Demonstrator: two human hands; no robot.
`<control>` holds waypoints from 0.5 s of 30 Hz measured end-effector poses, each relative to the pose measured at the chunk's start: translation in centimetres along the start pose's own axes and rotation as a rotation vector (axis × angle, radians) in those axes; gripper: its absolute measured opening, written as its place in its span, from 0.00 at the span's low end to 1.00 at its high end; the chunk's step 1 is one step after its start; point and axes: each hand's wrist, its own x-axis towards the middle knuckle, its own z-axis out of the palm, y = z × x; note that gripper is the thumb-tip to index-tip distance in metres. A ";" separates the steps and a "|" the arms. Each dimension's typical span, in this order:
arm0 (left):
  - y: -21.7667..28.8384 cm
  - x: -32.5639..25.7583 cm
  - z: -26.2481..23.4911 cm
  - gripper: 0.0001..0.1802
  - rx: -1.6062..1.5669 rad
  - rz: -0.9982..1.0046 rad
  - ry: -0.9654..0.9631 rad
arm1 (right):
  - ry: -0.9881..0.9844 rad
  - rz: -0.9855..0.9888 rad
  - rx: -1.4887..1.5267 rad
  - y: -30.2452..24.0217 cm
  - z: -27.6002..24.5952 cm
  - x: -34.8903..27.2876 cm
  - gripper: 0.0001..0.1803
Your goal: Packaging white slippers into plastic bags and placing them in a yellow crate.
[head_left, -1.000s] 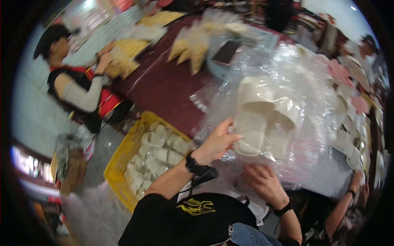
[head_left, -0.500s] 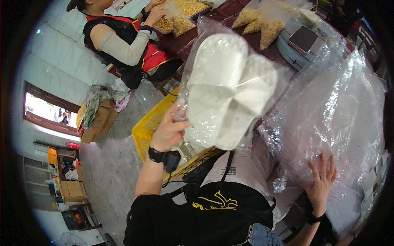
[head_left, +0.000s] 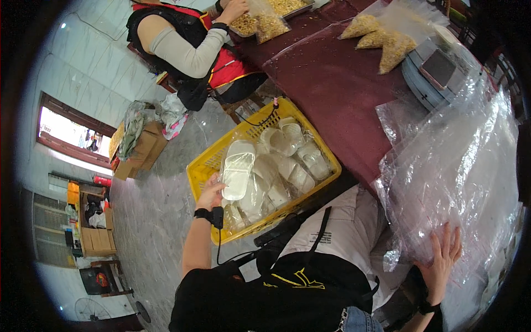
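My left hand (head_left: 210, 195) grips the edge of a pair of white slippers (head_left: 239, 169) in a clear plastic bag, low over the left side of a yellow plastic basket (head_left: 194, 176). Inside the basket lie several more bagged white slippers (head_left: 296, 172). Partly overlapping that pile, the held pair hides some of it. On the right, my right hand (head_left: 442, 255) rests with fingers spread on a big stack of clear plastic bags (head_left: 451, 171); it grasps nothing.
A dark red table (head_left: 343, 99) bears bags of yellow grains (head_left: 394, 50) and a round grey-blue container (head_left: 420, 83) with a dark flat device (head_left: 438, 69) on it. A co-worker (head_left: 191, 52) handles a grain bag at the far left. Cardboard boxes (head_left: 145, 149) stand on the floor.
My left hand has lowered the bagged slippers from in front of the table down to the basket, whose contents now show. My right hand stays on the plastic bags.
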 end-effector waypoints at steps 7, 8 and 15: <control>-6.5 5.0 0.0 0.30 -0.397 0.140 0.133 | -0.012 0.021 -0.043 0.6 0.7 -0.1 0.56; -8.3 6.0 -0.3 0.29 -0.407 0.138 0.214 | -0.003 0.010 -0.054 0.7 0.9 -0.2 0.56; -17.0 10.9 -2.6 0.24 0.093 -0.152 0.597 | -0.043 0.005 -0.090 0.4 0.4 0.0 0.55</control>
